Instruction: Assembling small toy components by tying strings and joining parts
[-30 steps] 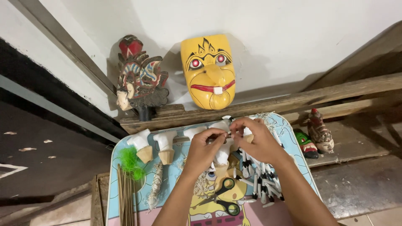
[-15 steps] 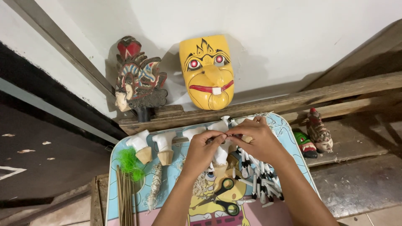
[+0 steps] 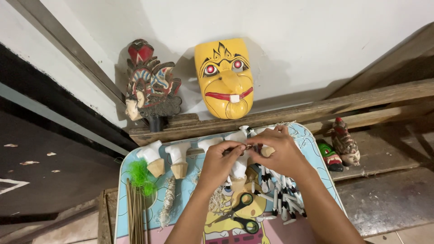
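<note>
Since a second ago both of my hands have edged a little toward 12 o'clock on the tray, fingertips still pinched together. Beneath them lies the pale blue cartoon-printed tray (image 3: 135,180), leaning at its 12 o'clock edge against a wooden beam (image 3: 316,110). On that beam, at 12 o'clock from my hands, a yellow carved mask (image 3: 224,79) rests against the white wall, and at 10 o'clock stands a painted puppet head (image 3: 149,86) with a red crown. At 3 o'clock, off the tray, two small painted figures (image 3: 340,145) lie on the boards. My left hand (image 3: 219,165) and right hand (image 3: 280,151) meet over the tray's upper middle, both clenched on a small thin piece (image 3: 246,147), too small to identify. White wooden pieces (image 3: 165,158) sit at 9 o'clock, green tuft (image 3: 138,174) beyond them. Black-and-white sticks (image 3: 280,199) spread at 5 o'clock, and green-handled scissors (image 3: 239,212) lie at 6 o'clock.
</note>
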